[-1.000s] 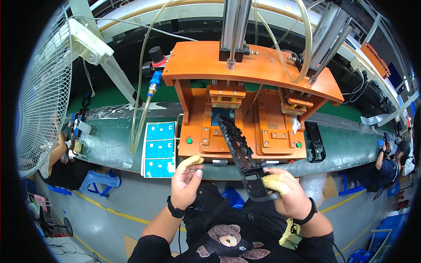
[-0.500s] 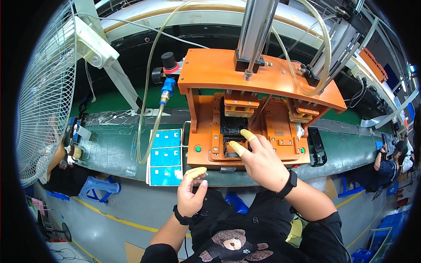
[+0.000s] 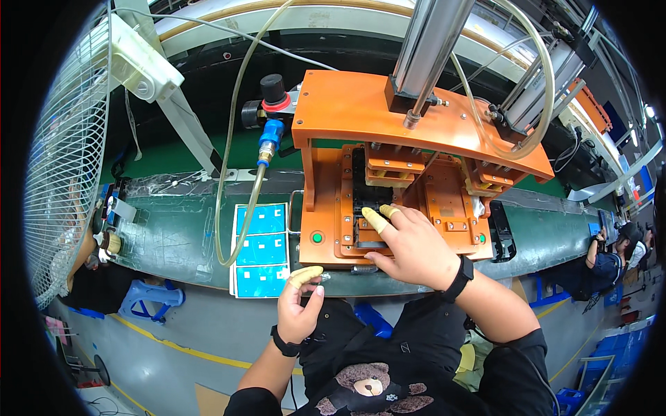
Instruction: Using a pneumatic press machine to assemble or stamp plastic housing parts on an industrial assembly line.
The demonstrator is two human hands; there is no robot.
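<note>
My right hand (image 3: 420,253) reaches into an orange press (image 3: 326,239), its fingers stretched out. Two fingertips in yellow finger cots touch a black plastic part (image 3: 368,197) that lies in the press's left fixture. The thumb sits at the fixture's front edge. Nearer to me and further left, my left hand (image 3: 300,308) is held with thumb and fingers curled together, yellow cots on the fingers. A tiny clear bit shows at its fingertips, too small to name. Beside it lies a sheet of blue film stickers (image 3: 262,249) with small white labels.
A blue air fitting (image 3: 269,139) and a looping clear hose stand left of the press. A black plastic frame (image 3: 502,232) lies to its right on the green bench (image 3: 173,229). A fan (image 3: 66,166) is at far left. People sit at both sides.
My right hand's fingers have shifted slightly up and left over the black part, and its thumb now shows at the front edge. The view has shifted slightly; my left hand stays near the blue sheet.
</note>
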